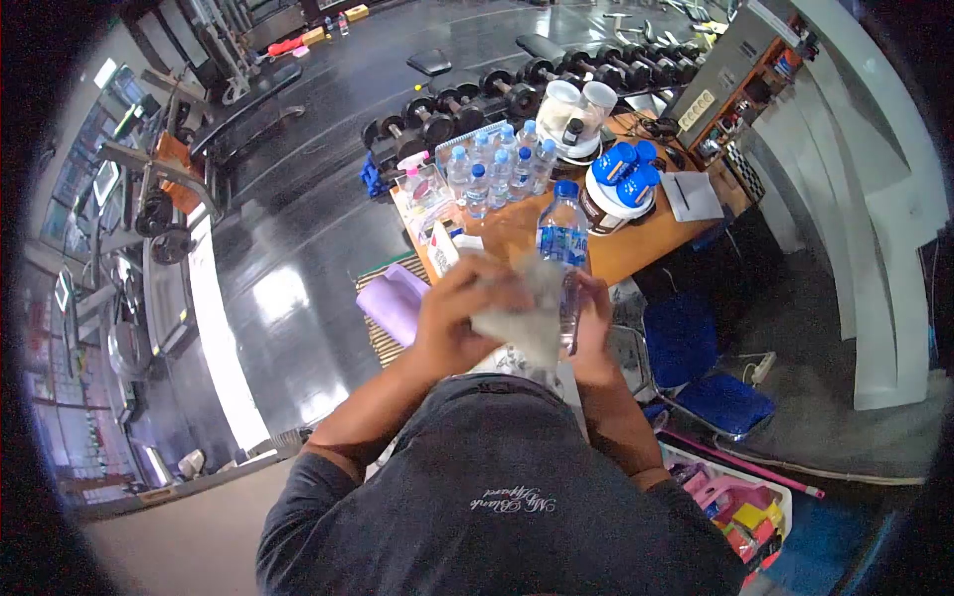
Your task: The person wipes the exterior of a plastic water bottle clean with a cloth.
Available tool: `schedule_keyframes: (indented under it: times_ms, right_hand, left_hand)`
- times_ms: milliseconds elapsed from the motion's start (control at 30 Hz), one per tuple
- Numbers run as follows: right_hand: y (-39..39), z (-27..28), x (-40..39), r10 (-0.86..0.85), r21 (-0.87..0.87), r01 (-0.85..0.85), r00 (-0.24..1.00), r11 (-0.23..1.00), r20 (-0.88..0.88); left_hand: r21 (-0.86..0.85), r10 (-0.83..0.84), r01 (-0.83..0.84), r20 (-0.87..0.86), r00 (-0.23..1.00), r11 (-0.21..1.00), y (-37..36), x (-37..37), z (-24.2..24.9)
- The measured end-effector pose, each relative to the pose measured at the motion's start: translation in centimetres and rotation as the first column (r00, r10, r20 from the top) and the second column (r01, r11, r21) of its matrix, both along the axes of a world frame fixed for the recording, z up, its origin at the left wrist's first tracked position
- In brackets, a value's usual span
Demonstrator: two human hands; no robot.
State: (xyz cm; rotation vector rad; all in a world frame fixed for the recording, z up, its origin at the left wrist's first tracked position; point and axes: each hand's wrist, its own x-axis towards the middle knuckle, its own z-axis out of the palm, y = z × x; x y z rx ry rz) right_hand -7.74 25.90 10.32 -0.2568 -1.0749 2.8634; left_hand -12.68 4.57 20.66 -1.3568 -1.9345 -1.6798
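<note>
In front of my chest, my right hand (593,316) grips a clear plastic water bottle (562,234) with a dark blue cap and blue label. The bottle stands roughly upright, its lower part between my hands. A pale grey cloth (532,316) is in my left hand (465,310), against the bottle's near left side. Both the cloth and the left fingers are smeared by motion. Beyond them, several smaller water bottles (500,167) with light blue caps are grouped on the wooden table (621,256).
Blue-lidded tubs (621,199) and a white container (576,114) stand on the table beside a sheet of paper (693,197). A purple rolled mat (394,303) lies left, a blue chair (686,343) right. Dumbbells (512,94) line a rack behind; a bin (740,507) sits lower right.
</note>
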Motion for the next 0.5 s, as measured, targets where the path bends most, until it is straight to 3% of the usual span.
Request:
schedule_keyframes:
  times_ms: [33,133,167,300,500]
  right_hand:
    - [-0.2,-1.4,0.1,-0.017,0.008,0.017,1.000,1.000,0.002]
    - [-2.0,3.7,1.7,0.153,0.129,-0.156,0.988,0.979,0.038]
    - [-2.2,4.1,1.8,0.205,0.132,-0.207,0.978,0.969,0.026]
    - [-2.9,5.1,1.8,0.167,0.284,-0.149,0.985,0.947,-0.039]
    - [-0.5,2.5,0.6,-0.060,-0.071,0.060,0.998,0.996,0.005]
  left_hand:
    - [0.048,0.112,-0.111,-0.028,0.993,0.993,0.3,-0.7,0.8]
    - [0.113,0.261,-0.263,0.034,0.965,0.958,1.3,-2.6,2.6]
    - [0.104,0.262,-0.266,0.049,0.964,0.958,1.4,-2.9,2.6]
    - [0.059,0.244,-0.246,0.040,0.969,0.967,2.0,-2.9,1.4]
    - [-0.213,0.035,-0.024,0.046,0.998,0.977,2.4,2.9,-2.2]
